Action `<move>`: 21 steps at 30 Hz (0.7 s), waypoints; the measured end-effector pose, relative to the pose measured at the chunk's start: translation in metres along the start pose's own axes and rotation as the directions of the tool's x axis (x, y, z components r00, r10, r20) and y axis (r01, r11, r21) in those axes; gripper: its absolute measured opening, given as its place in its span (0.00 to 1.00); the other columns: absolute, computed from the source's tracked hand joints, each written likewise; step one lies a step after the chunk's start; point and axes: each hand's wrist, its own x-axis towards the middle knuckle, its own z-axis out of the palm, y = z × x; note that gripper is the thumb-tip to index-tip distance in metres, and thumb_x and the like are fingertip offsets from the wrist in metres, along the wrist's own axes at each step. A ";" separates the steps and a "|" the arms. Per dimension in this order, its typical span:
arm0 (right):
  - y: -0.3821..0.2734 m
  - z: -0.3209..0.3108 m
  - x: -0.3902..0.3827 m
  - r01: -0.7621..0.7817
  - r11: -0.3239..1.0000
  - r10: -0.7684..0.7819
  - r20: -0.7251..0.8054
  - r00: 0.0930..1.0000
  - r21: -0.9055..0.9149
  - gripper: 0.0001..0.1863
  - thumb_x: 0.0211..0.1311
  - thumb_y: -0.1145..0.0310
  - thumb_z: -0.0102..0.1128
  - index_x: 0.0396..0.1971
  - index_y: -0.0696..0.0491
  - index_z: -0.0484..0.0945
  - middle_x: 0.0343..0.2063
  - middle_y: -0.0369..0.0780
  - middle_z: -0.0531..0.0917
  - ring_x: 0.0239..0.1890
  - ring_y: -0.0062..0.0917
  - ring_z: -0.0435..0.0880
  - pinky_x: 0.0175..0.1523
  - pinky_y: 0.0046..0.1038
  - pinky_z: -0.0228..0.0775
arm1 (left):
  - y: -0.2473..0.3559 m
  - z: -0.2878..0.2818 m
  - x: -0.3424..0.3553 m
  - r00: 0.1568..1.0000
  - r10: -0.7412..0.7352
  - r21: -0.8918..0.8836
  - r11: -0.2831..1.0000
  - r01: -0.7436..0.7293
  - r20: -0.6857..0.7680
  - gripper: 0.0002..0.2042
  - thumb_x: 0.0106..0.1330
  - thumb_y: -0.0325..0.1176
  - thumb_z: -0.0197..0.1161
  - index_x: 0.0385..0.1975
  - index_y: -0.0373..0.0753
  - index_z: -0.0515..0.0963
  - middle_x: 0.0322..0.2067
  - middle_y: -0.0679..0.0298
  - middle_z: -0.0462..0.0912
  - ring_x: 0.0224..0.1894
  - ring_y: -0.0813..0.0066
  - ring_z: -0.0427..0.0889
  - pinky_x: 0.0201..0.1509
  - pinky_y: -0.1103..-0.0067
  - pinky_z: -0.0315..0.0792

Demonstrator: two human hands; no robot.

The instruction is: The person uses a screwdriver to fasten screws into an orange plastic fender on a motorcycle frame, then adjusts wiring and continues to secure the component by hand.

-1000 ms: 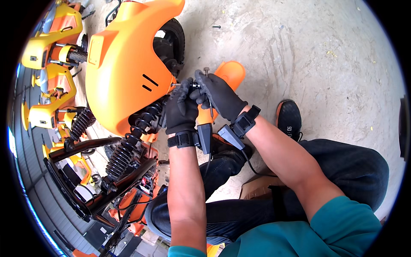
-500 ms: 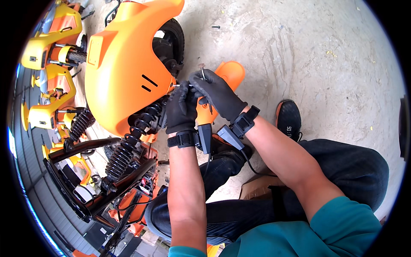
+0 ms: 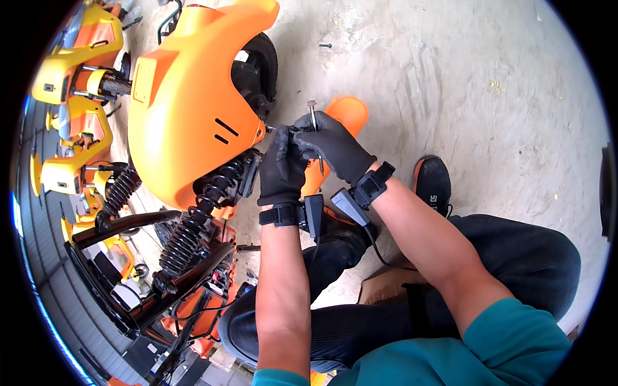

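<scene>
head view | right black-gloved hand (image 3: 333, 147), centre of frame: grasping a thin metal rod with a wide flat head (image 3: 313, 117), near-vertical there | left black-gloved hand (image 3: 282, 167), just left: fingers curled, cannot tell what they hold | smooth curved orange panel (image 3: 187, 106), upper left | black coil-spring shock absorber (image 3: 185, 240), left of centre

yellow vehicles (image 3: 67, 83), brown cardboard (image 3: 385, 287), grey concrete floor (image 3: 502, 148)

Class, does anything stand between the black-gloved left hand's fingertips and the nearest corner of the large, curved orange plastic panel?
Yes: a short, thin, silvery metal piece shows in the gap between the left hand and the panel. Whether the hand grips it is unclear; nothing else visible stands there.
</scene>
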 end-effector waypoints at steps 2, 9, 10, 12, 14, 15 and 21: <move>0.004 -0.005 0.001 0.096 0.995 -0.099 -0.075 0.992 -0.039 0.07 0.54 0.74 0.54 0.32 0.56 0.68 0.24 0.34 0.74 0.22 0.13 0.72 0.28 0.18 0.67 | 0.012 0.026 -0.003 0.989 -0.144 -0.223 0.964 0.145 0.022 0.24 0.66 0.50 0.48 0.47 0.32 0.71 0.35 0.61 0.78 0.38 0.72 0.76 0.40 0.79 0.71; 0.021 0.010 -0.054 0.349 0.822 -0.444 -0.122 0.888 -0.450 0.10 0.48 0.77 0.54 0.32 0.59 0.67 0.25 0.38 0.74 0.27 0.20 0.75 0.32 0.24 0.69 | 0.026 0.059 -0.071 0.971 -0.233 -0.146 0.960 0.237 0.045 0.33 0.66 0.61 0.34 0.43 0.33 0.73 0.28 0.64 0.76 0.27 0.78 0.72 0.31 0.84 0.68; 0.024 0.018 -0.058 0.369 0.801 -0.467 -0.104 0.878 -0.472 0.10 0.48 0.77 0.54 0.32 0.59 0.66 0.25 0.38 0.74 0.27 0.20 0.75 0.32 0.24 0.69 | 0.033 0.066 -0.084 0.969 -0.246 -0.224 0.945 0.238 -0.008 0.34 0.66 0.61 0.32 0.44 0.32 0.72 0.28 0.63 0.77 0.26 0.78 0.73 0.30 0.84 0.67; 0.021 0.040 -0.084 0.345 0.745 -0.453 -0.054 0.890 -0.571 0.10 0.49 0.77 0.54 0.31 0.59 0.66 0.24 0.36 0.74 0.27 0.18 0.75 0.33 0.22 0.70 | 0.021 0.039 -0.112 0.975 -0.218 -0.267 0.938 0.222 0.044 0.28 0.65 0.59 0.41 0.42 0.37 0.73 0.25 0.67 0.74 0.22 0.81 0.70 0.27 0.85 0.67; 0.009 0.069 -0.102 0.376 0.822 -0.419 -0.007 0.908 -0.428 0.09 0.50 0.77 0.55 0.31 0.59 0.66 0.24 0.36 0.74 0.26 0.18 0.75 0.33 0.21 0.70 | 0.042 0.041 -0.132 0.983 -0.184 -0.192 0.964 0.183 0.014 0.27 0.66 0.59 0.39 0.44 0.38 0.72 0.24 0.66 0.73 0.22 0.82 0.70 0.23 0.86 0.64; 0.006 0.077 -0.106 0.392 0.848 -0.415 0.013 0.910 -0.356 0.09 0.50 0.77 0.55 0.31 0.59 0.66 0.24 0.36 0.74 0.26 0.18 0.76 0.34 0.20 0.70 | 0.053 0.045 -0.138 0.986 -0.165 -0.147 0.975 0.165 0.015 0.27 0.67 0.58 0.38 0.45 0.39 0.71 0.23 0.66 0.73 0.22 0.82 0.70 0.21 0.87 0.62; -0.002 0.107 -0.135 0.234 0.969 -0.228 0.080 0.970 -0.076 0.14 0.53 0.80 0.54 0.40 0.59 0.64 0.32 0.43 0.78 0.30 0.23 0.79 0.36 0.23 0.73 | 0.098 0.043 -0.189 0.999 0.004 0.226 0.974 0.006 -0.045 0.18 0.67 0.50 0.44 0.31 0.40 0.72 0.18 0.70 0.69 0.16 0.84 0.65 0.17 0.87 0.58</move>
